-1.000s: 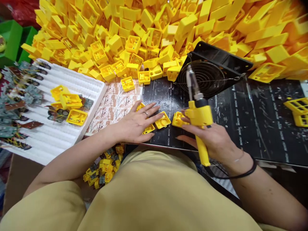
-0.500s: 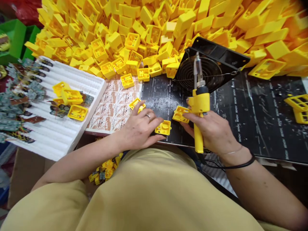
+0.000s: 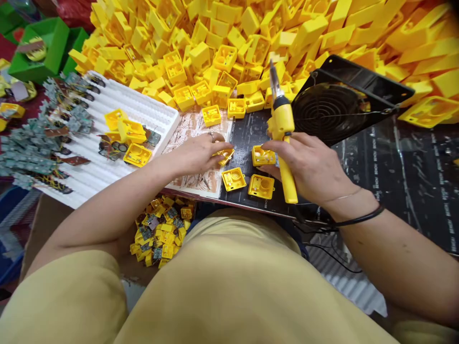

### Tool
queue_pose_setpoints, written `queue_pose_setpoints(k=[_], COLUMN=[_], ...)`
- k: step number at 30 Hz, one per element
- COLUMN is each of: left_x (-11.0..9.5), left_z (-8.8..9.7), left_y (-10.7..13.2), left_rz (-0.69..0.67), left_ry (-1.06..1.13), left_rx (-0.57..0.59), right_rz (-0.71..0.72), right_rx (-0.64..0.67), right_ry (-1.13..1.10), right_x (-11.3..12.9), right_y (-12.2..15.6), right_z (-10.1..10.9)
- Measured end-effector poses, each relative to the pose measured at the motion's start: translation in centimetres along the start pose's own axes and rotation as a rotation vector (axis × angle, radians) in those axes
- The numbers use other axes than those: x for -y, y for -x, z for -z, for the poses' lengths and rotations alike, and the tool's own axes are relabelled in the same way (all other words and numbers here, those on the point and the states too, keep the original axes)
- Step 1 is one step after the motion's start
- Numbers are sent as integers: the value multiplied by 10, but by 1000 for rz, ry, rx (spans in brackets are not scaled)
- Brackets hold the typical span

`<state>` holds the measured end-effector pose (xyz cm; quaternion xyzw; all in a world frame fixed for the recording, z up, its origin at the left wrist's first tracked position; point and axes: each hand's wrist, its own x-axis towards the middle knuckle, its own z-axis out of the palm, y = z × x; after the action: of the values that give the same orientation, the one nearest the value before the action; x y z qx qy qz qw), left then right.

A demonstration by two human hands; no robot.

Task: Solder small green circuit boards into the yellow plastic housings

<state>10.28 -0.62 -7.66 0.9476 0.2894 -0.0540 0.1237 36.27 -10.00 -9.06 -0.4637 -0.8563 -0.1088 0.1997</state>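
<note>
My right hand (image 3: 311,165) is wrapped round a yellow soldering gun (image 3: 283,119), whose metal tip points up and away from me. Its thumb and a finger are also at a small yellow plastic case (image 3: 263,155), low over the black bench. My left hand (image 3: 197,153) has its fingertips closed on another open yellow case (image 3: 226,155), partly hidden by the fingers. Between the hands and nearer to me, two more open cases lie face up: one with a perforated round patch (image 3: 234,179) and one with a round recess (image 3: 261,186).
A big heap of yellow cases (image 3: 215,52) spreads along the back. A black fan (image 3: 326,112) leans at the right. On the left, a white ribbed foam tray (image 3: 96,162) bears wired circuit boards (image 3: 32,148) and cases. Green bins (image 3: 43,52) stand behind it. A box below holds filled cases (image 3: 165,234).
The view has turned left. My left hand has lifted off the nearer cases and closed on the farther one. My right hand has moved left with its case, and the soldering gun leans more leftward.
</note>
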Motion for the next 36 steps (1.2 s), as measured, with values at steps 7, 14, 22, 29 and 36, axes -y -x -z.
queue_pose_setpoints(k=[7, 14, 22, 29, 36], left_x=[-27, -40, -34, -57, -29], left_z=[-7, -17, -21, -26, 12], left_y=[-7, 20, 19, 21, 55], left_rz=[58, -81, -154, -145, 278], left_ry=[-86, 17, 119, 104, -105], left_rx=[-125, -100, 19, 52, -170], right_rz=[-124, -126, 102, 110, -12], right_rx=[119, 43, 58, -67, -89], right_ry=[-75, -45, -139, -26, -147], right_x=[-4, -2, 0, 1, -4], right_y=[-7, 10, 15, 16, 59], right_z=[-16, 1, -10, -3, 0])
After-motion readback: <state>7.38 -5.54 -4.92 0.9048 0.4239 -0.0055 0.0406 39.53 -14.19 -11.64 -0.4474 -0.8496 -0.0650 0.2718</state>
